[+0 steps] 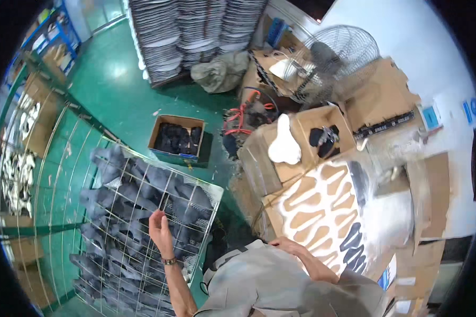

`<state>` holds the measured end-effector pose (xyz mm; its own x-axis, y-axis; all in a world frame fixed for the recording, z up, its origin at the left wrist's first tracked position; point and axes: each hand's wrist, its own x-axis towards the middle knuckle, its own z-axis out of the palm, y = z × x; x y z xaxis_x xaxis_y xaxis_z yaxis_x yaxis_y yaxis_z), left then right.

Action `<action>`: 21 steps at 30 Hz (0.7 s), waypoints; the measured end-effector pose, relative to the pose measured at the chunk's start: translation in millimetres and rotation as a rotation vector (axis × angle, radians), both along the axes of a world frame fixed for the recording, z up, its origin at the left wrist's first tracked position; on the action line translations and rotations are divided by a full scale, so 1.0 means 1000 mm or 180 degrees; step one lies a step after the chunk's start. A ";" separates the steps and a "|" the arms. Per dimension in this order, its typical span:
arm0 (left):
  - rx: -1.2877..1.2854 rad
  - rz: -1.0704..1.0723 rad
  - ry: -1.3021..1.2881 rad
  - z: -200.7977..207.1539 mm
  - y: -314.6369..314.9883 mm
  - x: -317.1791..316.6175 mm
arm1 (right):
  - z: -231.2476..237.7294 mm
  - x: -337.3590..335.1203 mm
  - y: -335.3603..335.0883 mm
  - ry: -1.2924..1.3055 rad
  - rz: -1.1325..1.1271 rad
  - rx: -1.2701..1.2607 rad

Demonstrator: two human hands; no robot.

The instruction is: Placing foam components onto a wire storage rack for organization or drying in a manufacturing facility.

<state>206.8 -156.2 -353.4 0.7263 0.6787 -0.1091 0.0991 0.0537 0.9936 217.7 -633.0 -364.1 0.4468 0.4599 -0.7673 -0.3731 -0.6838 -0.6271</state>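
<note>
My left hand, with a dark band at its wrist, reaches over a wire rack at the lower left. Its fingers and thumb look slightly apart, and no held thing shows between them. Dark grey shoe-insole-shaped pieces lie in rows across the rack, some close to my fingertips. Beside my body, my right hand rests near the edge of the worktable; its fingers are partly hidden. On that table, white branching cut-out shapes lie over brown board, with dark pieces beside them.
An open box of dark pieces stands on the green floor. Another open carton and a white sole-shaped piece sit behind the table. A wire-caged fan stands farther back. Stacked grey sheets rise at the far side.
</note>
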 end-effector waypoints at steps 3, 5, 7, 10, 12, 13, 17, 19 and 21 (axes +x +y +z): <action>-0.0013 -0.0121 0.0078 -0.004 -0.019 0.004 | -0.026 -0.017 -0.023 -0.0714 0.0551 0.0424; 0.0034 -0.0327 -0.0064 -0.005 -0.035 0.017 | -0.107 -0.027 -0.073 -0.1940 0.2407 0.0498; 0.0014 -0.0351 -0.0072 -0.003 -0.055 0.006 | -0.089 -0.023 -0.044 -0.1239 0.1863 -0.0115; -0.0007 -0.0345 -0.0045 0.016 -0.094 -0.003 | -0.098 -0.033 -0.029 -0.1245 0.0794 -0.0112; 0.0026 -0.0375 0.0338 0.046 -0.126 -0.014 | -0.107 -0.020 -0.027 -0.1476 0.1354 0.0353; 0.0087 -0.0383 0.0054 0.039 -0.138 -0.018 | -0.137 -0.025 -0.034 -0.1742 0.1781 0.0055; 0.0106 -0.0256 0.0111 0.050 -0.191 -0.061 | -0.162 -0.022 -0.054 -0.2229 0.2950 -0.0317; 0.0428 -0.0093 0.0436 0.042 -0.197 -0.100 | -0.193 -0.021 -0.063 -0.2693 0.3438 0.0159; 0.0500 0.0150 0.0558 0.044 -0.206 -0.126 | -0.226 -0.012 -0.089 -0.3137 0.3654 0.0544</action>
